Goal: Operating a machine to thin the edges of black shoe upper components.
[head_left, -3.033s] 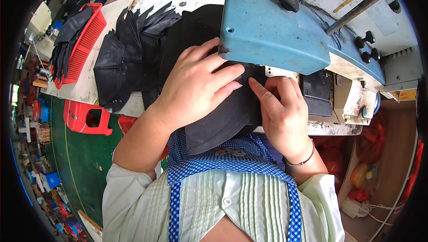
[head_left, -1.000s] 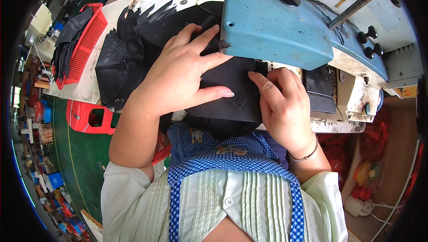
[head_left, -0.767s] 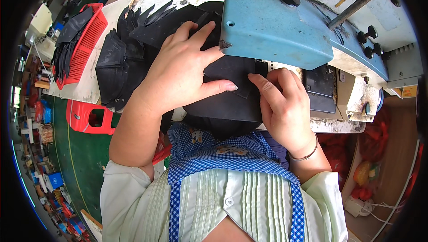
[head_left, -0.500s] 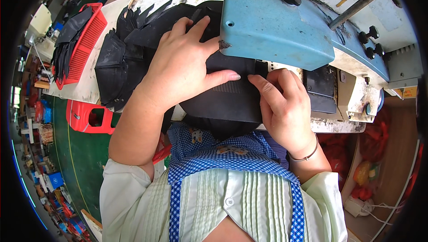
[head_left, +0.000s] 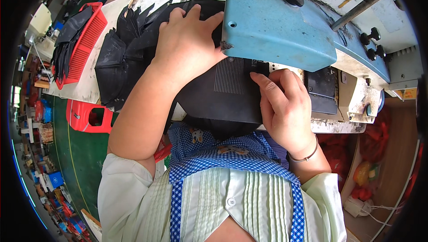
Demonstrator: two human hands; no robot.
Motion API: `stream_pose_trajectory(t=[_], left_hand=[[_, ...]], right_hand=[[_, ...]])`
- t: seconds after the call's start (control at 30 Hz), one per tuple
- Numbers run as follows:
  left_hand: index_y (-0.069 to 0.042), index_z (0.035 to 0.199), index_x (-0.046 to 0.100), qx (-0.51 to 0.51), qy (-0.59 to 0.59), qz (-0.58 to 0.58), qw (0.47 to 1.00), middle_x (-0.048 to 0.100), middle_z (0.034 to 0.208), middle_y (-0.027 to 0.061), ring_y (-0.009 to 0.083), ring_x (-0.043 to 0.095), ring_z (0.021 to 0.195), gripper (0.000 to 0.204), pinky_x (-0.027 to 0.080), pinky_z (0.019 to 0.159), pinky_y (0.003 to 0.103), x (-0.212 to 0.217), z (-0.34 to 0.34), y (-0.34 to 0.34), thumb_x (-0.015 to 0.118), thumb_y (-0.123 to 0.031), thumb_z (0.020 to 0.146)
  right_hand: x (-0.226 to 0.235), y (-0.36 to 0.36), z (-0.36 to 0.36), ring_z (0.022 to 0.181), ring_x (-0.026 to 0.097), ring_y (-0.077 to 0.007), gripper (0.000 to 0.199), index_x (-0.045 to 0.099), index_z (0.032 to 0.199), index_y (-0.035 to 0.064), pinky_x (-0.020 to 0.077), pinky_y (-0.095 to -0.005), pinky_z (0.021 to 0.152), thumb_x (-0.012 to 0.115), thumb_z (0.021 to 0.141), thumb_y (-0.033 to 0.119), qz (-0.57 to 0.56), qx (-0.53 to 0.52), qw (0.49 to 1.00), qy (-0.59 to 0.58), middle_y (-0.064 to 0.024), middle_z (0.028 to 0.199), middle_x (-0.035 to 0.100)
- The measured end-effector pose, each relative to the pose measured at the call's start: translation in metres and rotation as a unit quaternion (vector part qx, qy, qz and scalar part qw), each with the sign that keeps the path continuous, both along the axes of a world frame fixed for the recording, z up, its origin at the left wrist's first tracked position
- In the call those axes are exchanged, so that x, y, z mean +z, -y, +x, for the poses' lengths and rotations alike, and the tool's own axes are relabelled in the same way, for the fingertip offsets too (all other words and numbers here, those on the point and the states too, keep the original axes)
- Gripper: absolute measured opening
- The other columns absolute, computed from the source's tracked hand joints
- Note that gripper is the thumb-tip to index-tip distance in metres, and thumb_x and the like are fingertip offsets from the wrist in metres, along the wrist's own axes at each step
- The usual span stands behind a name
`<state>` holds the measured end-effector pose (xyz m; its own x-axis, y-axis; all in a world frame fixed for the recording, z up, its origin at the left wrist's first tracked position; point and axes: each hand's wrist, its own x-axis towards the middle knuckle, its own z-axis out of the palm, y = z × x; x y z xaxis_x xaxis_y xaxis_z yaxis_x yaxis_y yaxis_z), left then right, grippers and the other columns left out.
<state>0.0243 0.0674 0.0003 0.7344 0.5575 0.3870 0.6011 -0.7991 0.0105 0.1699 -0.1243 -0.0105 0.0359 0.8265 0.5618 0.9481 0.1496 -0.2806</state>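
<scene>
A flat black sheet-like piece (head_left: 218, 104) lies under the head of a blue sewing-type machine (head_left: 278, 28), its near edge toward my apron. A patch of fine pale parallel lines (head_left: 229, 78) shows on its surface. My left hand (head_left: 189, 41) rests flat on the black material left of the machine head, fingers spread, the thumb tip partly hidden by the head. My right hand (head_left: 285, 97) is curled at the piece's right edge, index fingertip on top. Its thumb is mostly hidden; the fingers seem closed on that edge.
More black cut pieces (head_left: 111, 68) are heaped on the white table (head_left: 87, 70) at left. A red basket (head_left: 82, 48) holds further black pieces beyond them. Below the table stands a red stool (head_left: 89, 115). Red bags (head_left: 374, 139) sit in a compartment at right.
My left hand has moved up and away from the lined patch, leaving more of it visible. My right hand has barely moved.
</scene>
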Motion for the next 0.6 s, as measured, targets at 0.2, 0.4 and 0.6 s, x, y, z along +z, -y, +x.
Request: stream_pose_trajectory(t=[0.2, 0.4, 0.6], left_hand=[[-0.013, 0.133, 0.069, -0.029, 0.041, -0.008, 0.999, 0.060, 0.136, 0.0271, 0.0450, 0.056, 0.120, 0.067, 0.052, 0.091, 0.055, -0.003, -0.035, 0.021, 0.078, -0.055, 0.081], [-0.019, 0.132, 0.071, -0.168, 0.014, -0.154, 0.974, 0.050, 0.152, 0.0197, 0.0424, 0.049, 0.128, 0.063, 0.043, 0.097, 0.053, 0.011, -0.092, 0.121, 0.079, -0.046, 0.076], [-0.003, 0.122, 0.070, -0.182, 0.076, -0.127, 0.972, 0.058, 0.145, 0.0160, 0.0365, 0.057, 0.120, 0.042, 0.048, 0.097, 0.046, 0.000, -0.099, 0.108, 0.076, -0.017, 0.083]], right_hand=[[0.000, 0.003, 0.003, 0.079, 0.062, -0.0299, 0.034, 0.072, 0.109, 0.0015, 0.0529, -0.0402, 0.071, 0.072, 0.076, -0.005, 0.024, 0.015, 0.998, -0.050, -0.0111, 0.089, 0.059], [0.011, 0.007, 0.000, 0.072, 0.067, -0.0234, 0.021, 0.073, 0.100, -0.0009, 0.0537, -0.0310, 0.064, 0.074, 0.081, -0.010, -0.001, 0.042, 0.981, -0.188, -0.0112, 0.086, 0.065], [0.017, -0.007, -0.009, 0.085, 0.068, -0.0288, 0.028, 0.073, 0.106, -0.0017, 0.0556, -0.0351, 0.077, 0.079, 0.079, -0.003, -0.050, 0.067, 0.982, -0.170, -0.0145, 0.100, 0.066]])
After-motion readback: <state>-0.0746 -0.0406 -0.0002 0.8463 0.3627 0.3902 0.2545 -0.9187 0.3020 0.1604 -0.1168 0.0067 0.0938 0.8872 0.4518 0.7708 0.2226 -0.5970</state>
